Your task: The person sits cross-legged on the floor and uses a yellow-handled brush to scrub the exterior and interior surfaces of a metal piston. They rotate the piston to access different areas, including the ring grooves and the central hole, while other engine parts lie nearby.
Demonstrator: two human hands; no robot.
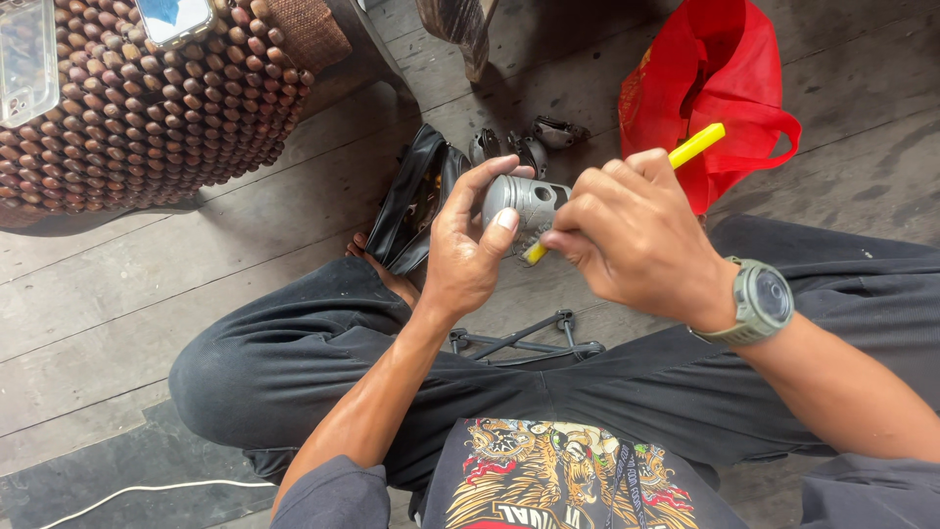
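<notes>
My left hand (472, 250) grips a small grey metal piston (527, 201), thumb across its front and fingers behind. My right hand (636, 235) holds a yellow stick-like tool (697, 145), its lower tip (534, 253) pressed against the piston's underside. A grey-green watch (762, 302) sits on my right wrist. Both hands hover above my crossed legs in dark trousers.
A black rubber piece (411, 196) and small metal engine parts (534, 142) lie on the wooden plank floor (196, 245). A red plastic bag (720, 88) is at upper right. A wooden-bead seat cover (166, 108) carries two phones. A black metal bracket (524, 343) lies by my legs.
</notes>
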